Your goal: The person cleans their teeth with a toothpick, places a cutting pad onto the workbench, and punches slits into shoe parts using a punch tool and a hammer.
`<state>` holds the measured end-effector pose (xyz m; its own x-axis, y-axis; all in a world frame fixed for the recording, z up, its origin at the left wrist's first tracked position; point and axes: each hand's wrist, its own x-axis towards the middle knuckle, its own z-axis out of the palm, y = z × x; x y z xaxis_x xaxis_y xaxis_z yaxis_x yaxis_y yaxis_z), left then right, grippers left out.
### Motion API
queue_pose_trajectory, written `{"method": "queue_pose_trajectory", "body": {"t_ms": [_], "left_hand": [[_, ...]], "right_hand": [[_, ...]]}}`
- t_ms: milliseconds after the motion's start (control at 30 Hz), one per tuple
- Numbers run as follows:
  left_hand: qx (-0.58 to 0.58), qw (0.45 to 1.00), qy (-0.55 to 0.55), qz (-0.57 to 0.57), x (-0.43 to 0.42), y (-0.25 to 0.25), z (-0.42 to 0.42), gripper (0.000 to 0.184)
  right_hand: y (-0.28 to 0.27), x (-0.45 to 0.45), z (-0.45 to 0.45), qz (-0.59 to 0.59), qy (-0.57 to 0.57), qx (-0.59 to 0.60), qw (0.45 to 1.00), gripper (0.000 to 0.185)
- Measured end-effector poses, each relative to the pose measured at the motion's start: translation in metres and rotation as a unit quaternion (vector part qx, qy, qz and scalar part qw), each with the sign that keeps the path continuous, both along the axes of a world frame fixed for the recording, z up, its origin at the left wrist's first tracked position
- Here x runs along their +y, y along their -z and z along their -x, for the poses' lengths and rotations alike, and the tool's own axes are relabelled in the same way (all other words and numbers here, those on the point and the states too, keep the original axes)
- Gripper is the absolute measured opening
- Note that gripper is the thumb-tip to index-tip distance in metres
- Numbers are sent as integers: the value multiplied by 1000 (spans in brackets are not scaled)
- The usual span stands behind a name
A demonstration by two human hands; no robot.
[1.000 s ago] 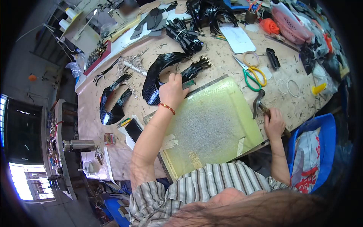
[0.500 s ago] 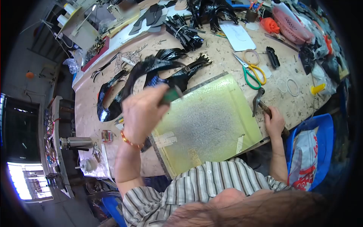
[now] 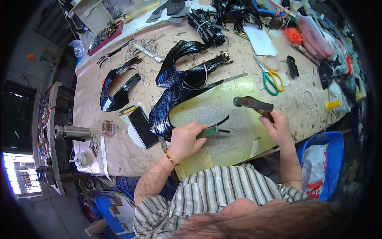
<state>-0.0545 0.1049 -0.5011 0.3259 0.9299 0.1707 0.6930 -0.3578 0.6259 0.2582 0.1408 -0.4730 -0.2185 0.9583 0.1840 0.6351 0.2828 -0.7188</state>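
Observation:
My left hand (image 3: 185, 139) is closed around a short green-handled tool (image 3: 209, 131), low over a worn yellow-green board (image 3: 242, 85). The tool's working end is hard to make out. Beside it, a thin black strip (image 3: 223, 120) lies over the board. My right hand (image 3: 279, 128) grips the handle of a hammer (image 3: 254, 104), whose head is over the board's right part. A glossy black, scale-patterned curved piece (image 3: 165, 109) lies partly on the board, next to my left hand. Another such piece (image 3: 175, 67) lies behind it.
A phone (image 3: 142, 125) lies left of the board, near a third black piece (image 3: 109, 93). Scissors (image 3: 271, 77) with green and yellow handles lie behind right. A metal flask (image 3: 73, 132) stands far left. A blue bin (image 3: 336, 159) is at the right edge.
My left hand has come down and right onto the board area with the green-handled tool. My right hand has lifted the hammer from the table over the board. The black piece has settled beside them.

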Motion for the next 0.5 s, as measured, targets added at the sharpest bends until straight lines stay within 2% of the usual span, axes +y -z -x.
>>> {"method": "queue_pose_trajectory", "body": {"t_ms": [100, 167, 233, 300, 333, 500], "left_hand": [[-38, 994, 27, 100, 9, -2, 10, 24], [-23, 990, 25, 135, 18, 3, 11, 23], [50, 994, -3, 96, 23, 13, 8, 25], [31, 994, -12, 105, 26, 18, 9, 27], [22, 994, -15, 104, 27, 19, 8, 29], [34, 993, -79, 81, 29, 9, 9, 35]], "right_hand": [[-4, 3, 15, -10, -37, 5, 999, 22], [-7, 6, 22, -25, -55, 0, 998, 22], [-5, 6, 23, 4, -77, -22, 997, 19], [-14, 7, 29, 26, -102, -41, 994, 19], [-12, 8, 30, -10, -128, -71, 989, 19], [0, -1, 44, -38, -156, -192, 968, 23]]}}
